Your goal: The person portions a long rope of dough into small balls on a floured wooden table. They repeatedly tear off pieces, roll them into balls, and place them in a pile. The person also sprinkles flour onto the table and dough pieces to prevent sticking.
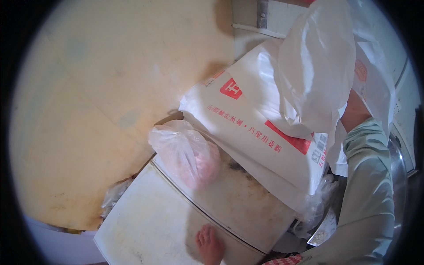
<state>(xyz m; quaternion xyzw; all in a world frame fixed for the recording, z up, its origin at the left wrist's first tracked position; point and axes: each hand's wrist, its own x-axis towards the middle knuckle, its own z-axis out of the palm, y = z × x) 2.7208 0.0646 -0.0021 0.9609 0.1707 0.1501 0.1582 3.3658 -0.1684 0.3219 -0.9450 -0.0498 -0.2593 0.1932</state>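
My left hand (210, 243) rests on a worn white cabinet-like surface (145, 205), its fingers bent and nothing seen in them. My right arm, in a pale green sleeve, reaches into the mouth of a large white flour sack (245, 116) with red printing. The sack's film hides the right hand (356, 111) except near the wrist, so its grip cannot be seen. Left of the sack, a knotted clear plastic bag (188, 155) with something pinkish in it sits on the white surface.
A yellowish wall (99, 99) borders the surface at left. Crumpled clear plastic (318, 202) lies below the sack, near a tray-like piece with pale bits (324, 228). A metal basin's rim (397, 159) shows behind the sleeve. Another plastic bag (114, 195) is wedged by the wall.
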